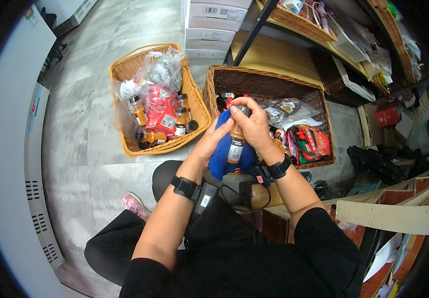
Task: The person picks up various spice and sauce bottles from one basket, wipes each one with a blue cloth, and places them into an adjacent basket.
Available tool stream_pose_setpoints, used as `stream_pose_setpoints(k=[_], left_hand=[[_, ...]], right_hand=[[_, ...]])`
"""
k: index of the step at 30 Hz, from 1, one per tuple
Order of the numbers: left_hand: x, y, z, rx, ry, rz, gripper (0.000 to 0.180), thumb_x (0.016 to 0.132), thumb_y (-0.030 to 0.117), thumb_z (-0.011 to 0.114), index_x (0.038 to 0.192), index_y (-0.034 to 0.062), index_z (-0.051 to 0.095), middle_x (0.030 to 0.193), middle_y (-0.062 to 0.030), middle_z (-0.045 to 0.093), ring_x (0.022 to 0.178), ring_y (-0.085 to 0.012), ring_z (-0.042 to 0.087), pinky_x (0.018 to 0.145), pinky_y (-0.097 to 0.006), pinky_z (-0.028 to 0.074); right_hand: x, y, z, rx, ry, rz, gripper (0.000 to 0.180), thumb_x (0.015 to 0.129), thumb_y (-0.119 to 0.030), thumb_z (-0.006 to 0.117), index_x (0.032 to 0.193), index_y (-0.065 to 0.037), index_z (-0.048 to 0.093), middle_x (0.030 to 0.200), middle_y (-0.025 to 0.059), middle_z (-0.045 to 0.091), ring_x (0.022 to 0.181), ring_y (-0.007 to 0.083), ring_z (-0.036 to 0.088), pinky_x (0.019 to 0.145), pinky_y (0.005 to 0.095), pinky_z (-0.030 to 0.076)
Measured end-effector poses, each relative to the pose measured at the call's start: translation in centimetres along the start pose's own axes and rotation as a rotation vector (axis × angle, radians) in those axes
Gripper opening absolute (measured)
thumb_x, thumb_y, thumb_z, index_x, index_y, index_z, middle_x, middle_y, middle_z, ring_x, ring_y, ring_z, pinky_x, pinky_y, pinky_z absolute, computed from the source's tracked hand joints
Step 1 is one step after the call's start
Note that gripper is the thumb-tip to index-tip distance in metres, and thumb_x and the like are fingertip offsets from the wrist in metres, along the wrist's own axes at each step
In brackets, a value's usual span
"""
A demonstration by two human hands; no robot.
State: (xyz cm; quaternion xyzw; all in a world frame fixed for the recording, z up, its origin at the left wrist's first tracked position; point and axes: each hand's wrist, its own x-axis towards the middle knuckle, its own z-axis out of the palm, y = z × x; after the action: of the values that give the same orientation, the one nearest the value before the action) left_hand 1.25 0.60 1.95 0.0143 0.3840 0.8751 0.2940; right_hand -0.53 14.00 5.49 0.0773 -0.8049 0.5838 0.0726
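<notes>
Spice bottle [236, 144] is held within the grip, blue cloth [219, 156] bunched on both sides of it. Cloth is pressed against bottle by left hand [212, 143]; bottle's upper part is clasped by right hand [255, 126]. Just beyond the grip, packets and bottles are held in dark wicker basket [269, 79]. Left of the grip, more bottles [138, 111] and red packets [161, 102] are piled in tan basket [200, 107].

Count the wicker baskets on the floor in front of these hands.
2: the tan basket on the left, and the dark brown basket, partly behind the right hand. Others may be hidden farther right.
</notes>
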Motion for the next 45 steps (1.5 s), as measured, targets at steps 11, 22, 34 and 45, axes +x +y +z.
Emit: stream_pose_setpoints(k=[11,22,34,45], left_hand=[[1.2,-1.0,-1.2,-0.273,0.054,-0.14,0.044,0.091,0.044,0.044,0.113,0.0069,0.051,0.097,-0.0091,0.061,0.08,-0.0174,0.062,0.067,-0.03,0.053],[1.5,-1.4,-3.2,-0.25,0.353,0.015,0.041,0.094,0.04,0.039,0.106,0.004,0.052,0.095,-0.0118,0.06,0.083,-0.0208,0.062,0.074,-0.033,0.052],[2.0,-2.4,-4.1,-0.416,0.337,-0.021,0.042,0.095,0.043,0.033,0.108,0.0076,0.052,0.097,-0.0094,0.06,0.089,-0.0202,0.06,0.081,-0.035,0.049],[-0.4,1.3,-3.7,-0.313,0.749,0.555,0.035,0.091,0.033,0.046,0.107,0.0026,0.049,0.094,-0.0106,0.058,0.079,-0.0196,0.06,0.069,-0.031,0.051]], right_hand=[[0.3,-2.9,-0.5,-0.452,0.007,-0.68,0.044,0.074,-0.011,0.067,0.112,0.005,0.052,0.103,0.0194,0.056,0.092,0.0319,0.056,0.08,0.0361,0.046],[-1.9,-5.4,-1.1,-0.46,-0.392,-0.568,0.041,0.069,0.004,0.062,0.107,-0.005,0.049,0.11,0.0153,0.047,0.102,0.0354,0.05,0.085,0.0396,0.045],[-0.5,-2.1,0.6,-0.501,-0.501,-0.59,0.039,0.066,0.009,0.053,0.103,-0.001,0.047,0.111,0.0181,0.045,0.108,0.0377,0.046,0.091,0.0402,0.04],[6.6,6.3,5.8,0.097,-0.452,0.357,0.052,0.079,-0.018,0.066,0.117,0.003,0.037,0.101,0.0132,0.054,0.093,0.0156,0.055,0.074,0.0258,0.047]])
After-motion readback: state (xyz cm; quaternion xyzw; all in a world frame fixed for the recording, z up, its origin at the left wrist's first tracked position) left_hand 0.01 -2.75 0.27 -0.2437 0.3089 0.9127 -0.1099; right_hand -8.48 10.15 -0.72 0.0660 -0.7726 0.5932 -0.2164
